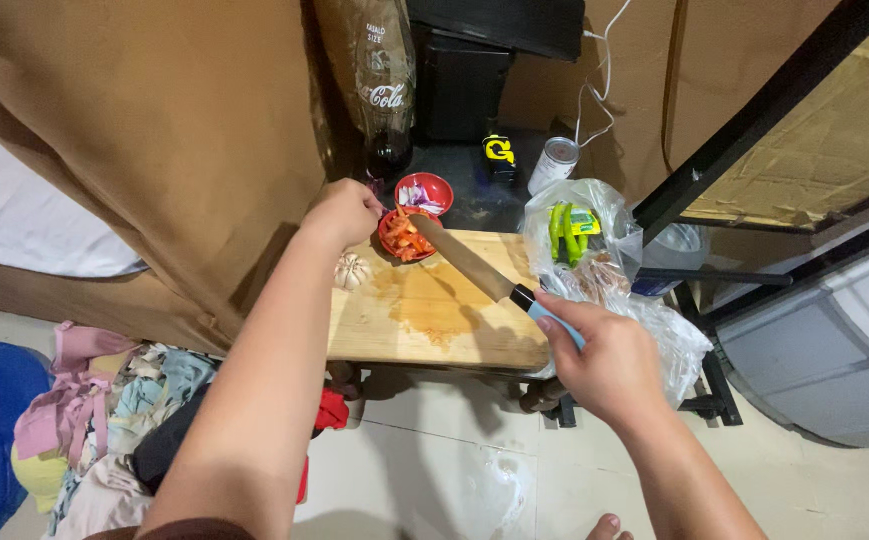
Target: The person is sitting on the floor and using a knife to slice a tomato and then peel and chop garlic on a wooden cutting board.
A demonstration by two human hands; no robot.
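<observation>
My right hand point(609, 362) grips the light blue handle of a kitchen knife point(469, 262). The blade reaches up and left across a wooden cutting board point(434, 320), its tip at a red bowl point(406, 238) of chopped orange-red pieces. My left hand point(342, 213) holds that bowl's left rim at the board's far left corner. A second red bowl point(426, 192) with chopped purple onion stands just behind it. A garlic bulb point(352, 270) lies on the board below my left hand.
A clear plastic bag point(594, 250) with green peppers sits right of the board. Behind stand a dark soda bottle point(382, 90), a white can point(554, 163) and a small black-and-yellow object point(498, 150). A heap of clothes point(114, 410) lies on the floor at left.
</observation>
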